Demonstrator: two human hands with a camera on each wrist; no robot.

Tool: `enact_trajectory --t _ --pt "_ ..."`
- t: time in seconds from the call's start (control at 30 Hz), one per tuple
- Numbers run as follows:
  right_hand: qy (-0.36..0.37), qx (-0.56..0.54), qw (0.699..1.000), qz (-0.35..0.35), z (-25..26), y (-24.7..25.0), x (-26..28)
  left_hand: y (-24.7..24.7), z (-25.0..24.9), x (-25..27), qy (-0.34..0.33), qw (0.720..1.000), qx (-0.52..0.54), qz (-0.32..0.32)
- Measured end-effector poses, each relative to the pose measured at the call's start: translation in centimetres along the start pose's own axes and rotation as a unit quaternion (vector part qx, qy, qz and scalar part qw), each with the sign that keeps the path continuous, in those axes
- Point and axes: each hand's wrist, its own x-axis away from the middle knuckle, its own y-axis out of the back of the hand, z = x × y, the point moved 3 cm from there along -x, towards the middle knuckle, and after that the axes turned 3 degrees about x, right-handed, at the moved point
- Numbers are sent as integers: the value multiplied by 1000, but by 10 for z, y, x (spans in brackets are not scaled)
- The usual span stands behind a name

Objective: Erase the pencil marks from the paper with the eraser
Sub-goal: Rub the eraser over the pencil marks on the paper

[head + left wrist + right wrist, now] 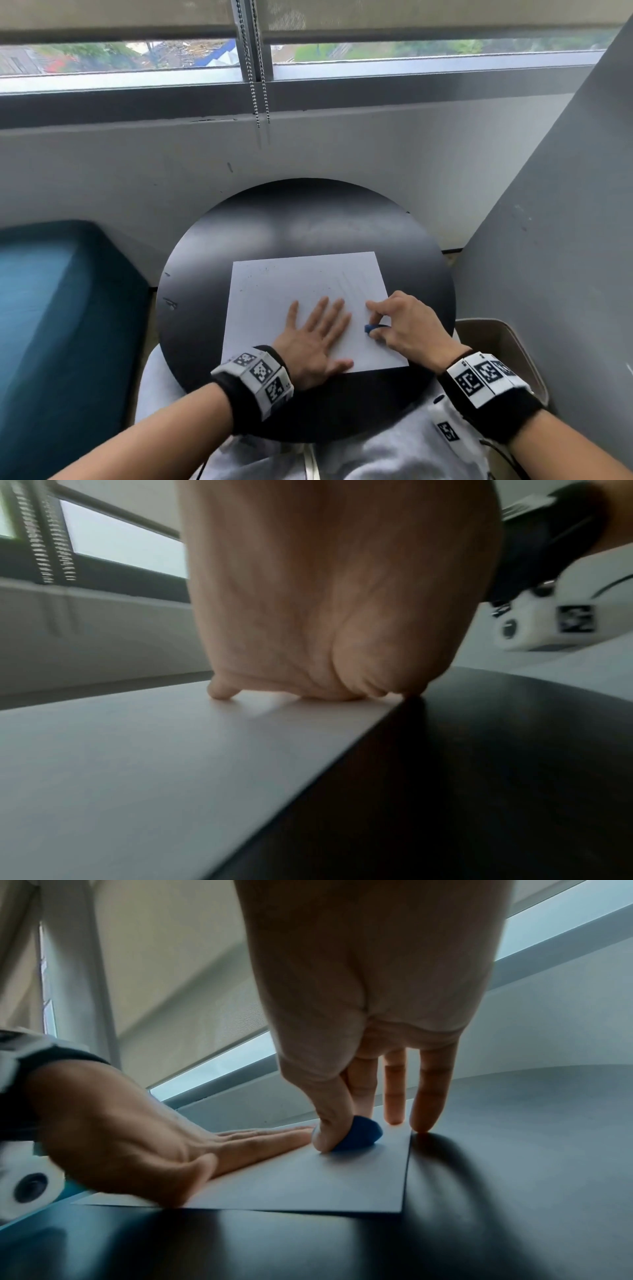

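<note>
A white sheet of paper [274,298] lies on a round black table [308,219]. Faint pencil lines [349,277] show near its far right part. My left hand [317,332] lies flat on the paper with its fingers spread and straight, pressing the sheet down. My right hand [376,325] pinches a small blue eraser [369,328] between thumb and forefinger and holds it down on the paper near the right edge. In the right wrist view the eraser [361,1134] touches the paper [308,1185], beside the left hand [137,1137]. The left wrist view shows the palm [325,601] on the paper [154,764].
A teal cushioned seat [58,308] stands left of the table. A grey wall [565,222] rises close on the right. A window ledge [308,102] with hanging blind chains [258,85] runs behind. A tan chair edge [507,342] shows under my right wrist.
</note>
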Motion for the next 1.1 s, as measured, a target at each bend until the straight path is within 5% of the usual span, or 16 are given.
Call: enact_trajectory --t 0.23,0.4,0.47,0.77,0.97,1.1 --pt "-1 1 1000 4 0 1 1 22 41 -17 186 977 92 -42" --pt "-9 -17 1000 -7 -3 -1 -1 15 -11 -27 -18 999 22 -31" --pt "-8 -19 1000 -2 -2 -1 0 12 -12 -31 -18 999 25 -22" --pt "-5 -20 1000 2 -2 0 1 34 56 -35 239 963 113 -47" --pt "-17 -37 999 -3 -3 -1 -1 17 -7 -34 4 999 -22 -36" --pt "-18 -39 999 -1 -4 -1 -1 18 10 -34 50 998 18 -37"
